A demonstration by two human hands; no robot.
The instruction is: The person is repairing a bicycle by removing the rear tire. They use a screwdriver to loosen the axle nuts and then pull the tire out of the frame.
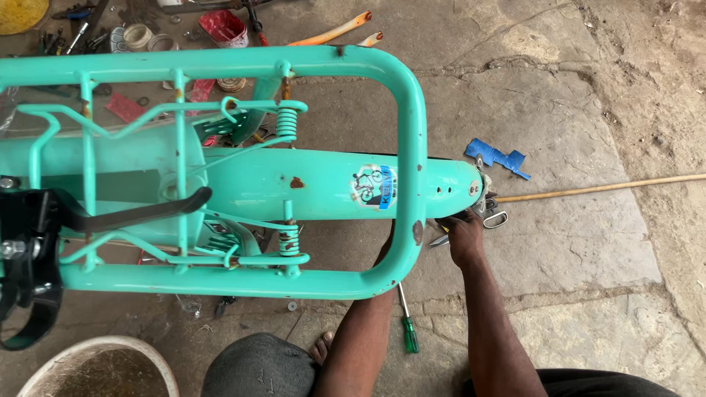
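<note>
Turquoise steel fills the view: a rear rack (220,169) of welded tube, lying over a mudguard (338,192) of the same colour, both reaching leftward from the right hand (465,234). Rack and mudguard look stiff and fairly heavy, rust-spotted, best gripped on the thick outer tube rather than the thin sprung wires. The right hand is curled at the mudguard's tail end, fingers closed on something metallic there; what exactly, I cannot tell. The left hand (386,246) reaches up under the rack's curved end, mostly hidden by the tube, so its grip cannot be judged. A long stick (603,188) lies on the concrete floor (573,250) beyond the right hand. Blue scraps (496,157) sit just above it. A green-handled screwdriver (407,323) lies between the forearms.
</note>
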